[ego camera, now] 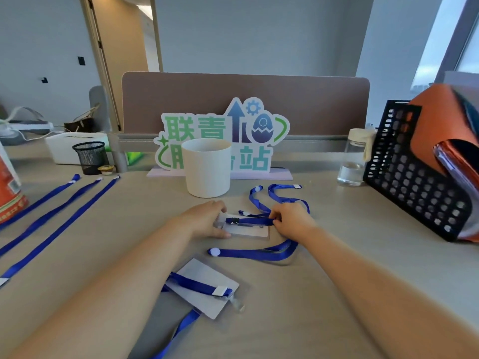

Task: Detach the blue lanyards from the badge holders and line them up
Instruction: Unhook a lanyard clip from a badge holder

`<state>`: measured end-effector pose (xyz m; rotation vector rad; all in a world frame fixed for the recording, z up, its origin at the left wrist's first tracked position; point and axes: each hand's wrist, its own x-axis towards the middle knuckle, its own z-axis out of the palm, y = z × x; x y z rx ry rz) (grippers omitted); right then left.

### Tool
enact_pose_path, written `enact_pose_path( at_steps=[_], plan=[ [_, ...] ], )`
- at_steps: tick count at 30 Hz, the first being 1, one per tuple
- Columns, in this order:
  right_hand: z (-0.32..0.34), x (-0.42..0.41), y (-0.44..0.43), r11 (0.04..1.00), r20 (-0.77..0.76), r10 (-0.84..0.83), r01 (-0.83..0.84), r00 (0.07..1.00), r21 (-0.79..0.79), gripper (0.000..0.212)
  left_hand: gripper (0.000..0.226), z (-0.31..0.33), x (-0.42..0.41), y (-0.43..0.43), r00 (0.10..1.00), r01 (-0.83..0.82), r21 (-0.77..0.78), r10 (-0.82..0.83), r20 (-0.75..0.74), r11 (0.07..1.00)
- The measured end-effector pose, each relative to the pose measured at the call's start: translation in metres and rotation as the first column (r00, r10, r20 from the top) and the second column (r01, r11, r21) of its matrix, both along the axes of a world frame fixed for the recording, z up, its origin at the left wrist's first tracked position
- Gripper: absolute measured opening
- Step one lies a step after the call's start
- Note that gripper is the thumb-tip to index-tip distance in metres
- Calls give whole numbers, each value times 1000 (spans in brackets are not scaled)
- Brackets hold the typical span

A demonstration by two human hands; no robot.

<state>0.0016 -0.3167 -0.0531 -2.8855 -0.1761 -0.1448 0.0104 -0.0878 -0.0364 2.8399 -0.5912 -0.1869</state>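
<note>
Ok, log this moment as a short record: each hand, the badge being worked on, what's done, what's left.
left hand: grips the left end of the badge holder
right hand: pinches the blue lanyard lying across that holder
done: three lanyards laid side by side, far left
left to do: second badge holder, nearer the person, second lanyard across it, apparently attached
behind: white cup

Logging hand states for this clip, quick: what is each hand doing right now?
Left hand: holds the left end of the badge holder.
Right hand: pinches the blue lanyard lying across that holder.
</note>
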Motion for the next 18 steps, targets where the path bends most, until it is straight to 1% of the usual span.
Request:
enact_pose_path(
  at_steps=[2,4,7,11,14,16,18],
  plan=[
    [-1,2,-2,1000,3,-17,17,1000,15,23,78,2,0,0,999,19,23,-19,-34,1000],
    [0,3,-4,1000,-3,-21,21,1000,9,24,78,3,3,0,997,42,70,-38,-61,997],
    [1,3,-7,1000,8,-25,25,1000,-1,23,75,3,6,1,997,68,106,-65,-34,992],
    [1,2,-6,999,19,-43,43,999,0,24,81,3,4,3,997,77,130,-79,10,989],
    [4,1,-4,999,5,-25,25,1000,-39,24,74,0,2,6,992,86,172,-101,76,981],
    [6,1,-2,999,-5,-12,12,1000,-46,23,69,-1,1,10,992,87,125,-98,82,988],
    [8,0,1,1000,2,2,-3,1000,7,19,61,-1,1,14,993,83,71,-88,76,994]
  ],
)
